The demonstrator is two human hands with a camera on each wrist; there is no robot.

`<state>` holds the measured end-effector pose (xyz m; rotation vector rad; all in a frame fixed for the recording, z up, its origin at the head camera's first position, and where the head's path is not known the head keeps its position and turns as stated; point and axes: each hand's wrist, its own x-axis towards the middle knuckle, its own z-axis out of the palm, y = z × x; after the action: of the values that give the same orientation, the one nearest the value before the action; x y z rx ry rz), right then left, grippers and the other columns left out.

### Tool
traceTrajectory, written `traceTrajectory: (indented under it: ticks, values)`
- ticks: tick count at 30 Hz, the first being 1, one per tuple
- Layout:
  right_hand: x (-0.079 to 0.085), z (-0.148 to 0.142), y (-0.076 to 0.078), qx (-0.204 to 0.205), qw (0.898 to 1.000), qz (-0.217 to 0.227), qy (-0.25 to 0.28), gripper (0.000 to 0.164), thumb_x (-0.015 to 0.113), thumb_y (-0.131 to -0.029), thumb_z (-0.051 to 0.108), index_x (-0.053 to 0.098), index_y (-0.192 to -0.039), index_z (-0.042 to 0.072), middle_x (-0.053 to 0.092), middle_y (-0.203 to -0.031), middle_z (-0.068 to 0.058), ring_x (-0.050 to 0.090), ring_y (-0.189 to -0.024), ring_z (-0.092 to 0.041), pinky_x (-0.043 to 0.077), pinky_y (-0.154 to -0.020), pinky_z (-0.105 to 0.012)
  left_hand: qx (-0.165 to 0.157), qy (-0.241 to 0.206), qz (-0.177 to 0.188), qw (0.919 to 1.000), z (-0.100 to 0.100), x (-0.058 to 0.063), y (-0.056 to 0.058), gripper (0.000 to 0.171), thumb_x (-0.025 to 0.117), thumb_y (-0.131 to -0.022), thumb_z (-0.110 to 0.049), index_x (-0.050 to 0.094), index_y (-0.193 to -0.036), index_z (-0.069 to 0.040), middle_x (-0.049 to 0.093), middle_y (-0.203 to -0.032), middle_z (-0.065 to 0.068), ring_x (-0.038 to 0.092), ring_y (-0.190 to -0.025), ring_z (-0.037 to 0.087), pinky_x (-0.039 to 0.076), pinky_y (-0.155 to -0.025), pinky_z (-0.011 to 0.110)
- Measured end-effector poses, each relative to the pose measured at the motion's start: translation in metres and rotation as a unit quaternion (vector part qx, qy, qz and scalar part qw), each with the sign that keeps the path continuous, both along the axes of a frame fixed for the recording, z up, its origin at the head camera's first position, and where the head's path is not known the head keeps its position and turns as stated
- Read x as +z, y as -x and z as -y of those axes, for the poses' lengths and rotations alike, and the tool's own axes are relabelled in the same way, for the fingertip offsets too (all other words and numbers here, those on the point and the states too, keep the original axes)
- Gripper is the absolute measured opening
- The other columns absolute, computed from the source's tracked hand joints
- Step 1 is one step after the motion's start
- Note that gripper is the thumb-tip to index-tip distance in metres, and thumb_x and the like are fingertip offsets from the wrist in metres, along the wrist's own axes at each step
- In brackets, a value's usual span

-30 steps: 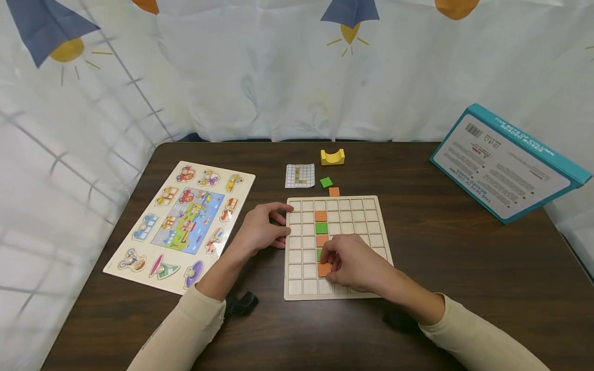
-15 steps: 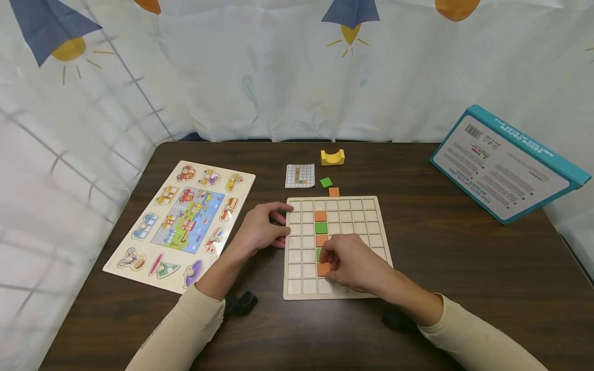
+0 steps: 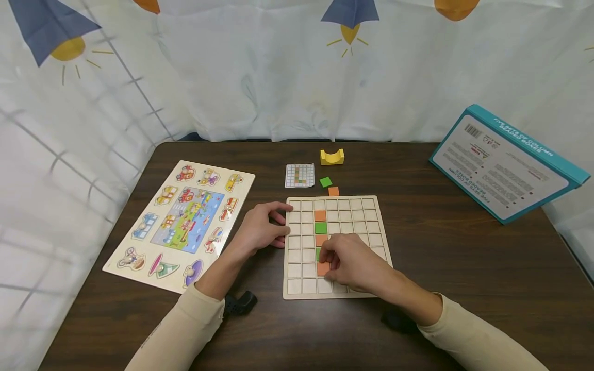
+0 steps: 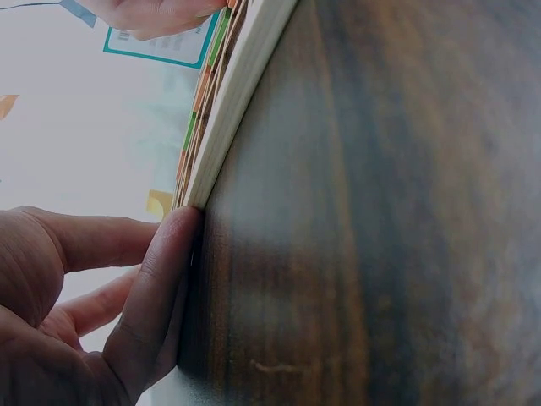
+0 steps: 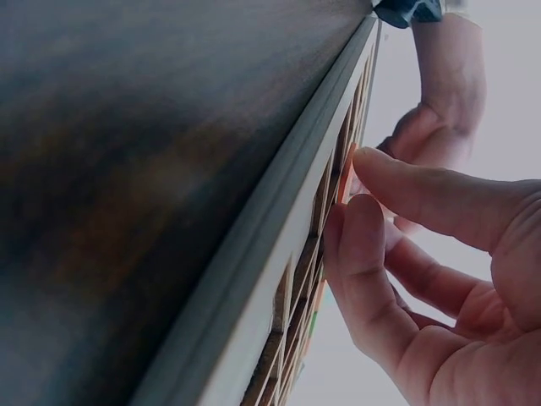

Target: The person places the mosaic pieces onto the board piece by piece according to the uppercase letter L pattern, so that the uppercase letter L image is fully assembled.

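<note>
A pale wooden grid board lies on the dark table. Down one of its columns runs a line of square tiles, orange and green by turns. My right hand is over the board and pinches the nearest orange tile, which sits in the grid; the fingers partly cover the green tile just beyond it. My left hand rests its fingertips against the board's left edge, and in the left wrist view a fingertip touches the board's side.
Beyond the board lie a loose orange tile, a loose green tile, a printed pattern card and a yellow block. A vehicle knob puzzle is at the left, partly under the left forearm. A teal-edged box leans at the right.
</note>
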<state>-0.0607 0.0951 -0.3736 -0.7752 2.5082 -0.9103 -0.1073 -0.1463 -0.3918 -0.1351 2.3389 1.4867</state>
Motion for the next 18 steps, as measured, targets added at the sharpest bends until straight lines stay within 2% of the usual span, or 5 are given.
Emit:
traceTrajectory:
  ticks: [11, 18]
  values:
    - [0.0002, 0.0008, 0.0001, -0.003, 1.0, 0.002, -0.01, 0.021, 0.089, -0.077, 0.004, 0.075, -0.089, 0.014, 0.067, -0.08, 0.006, 0.057, -0.067, -0.006, 0.052, -0.062, -0.022, 0.005, -0.001, 0.004, 1.0, -0.0003, -0.0005, -0.001, 0.051, 0.074, -0.087, 0.003, 0.067, -0.134, -0.013, 0.061, -0.104, 0.016, 0.071, -0.061, 0.018, 0.067, -0.058, 0.037]
    - [0.008, -0.0028, 0.0026, -0.018, 1.0, 0.008, -0.013, 0.02, 0.089, -0.078, 0.007, 0.075, -0.089, 0.013, 0.068, -0.08, 0.007, 0.059, -0.068, -0.007, 0.053, -0.063, -0.022, 0.006, 0.002, 0.003, 1.0, -0.0006, -0.0004, -0.0011, 0.051, 0.074, -0.087, 0.003, 0.067, -0.134, -0.013, 0.061, -0.104, 0.016, 0.071, -0.061, 0.019, 0.067, -0.058, 0.036]
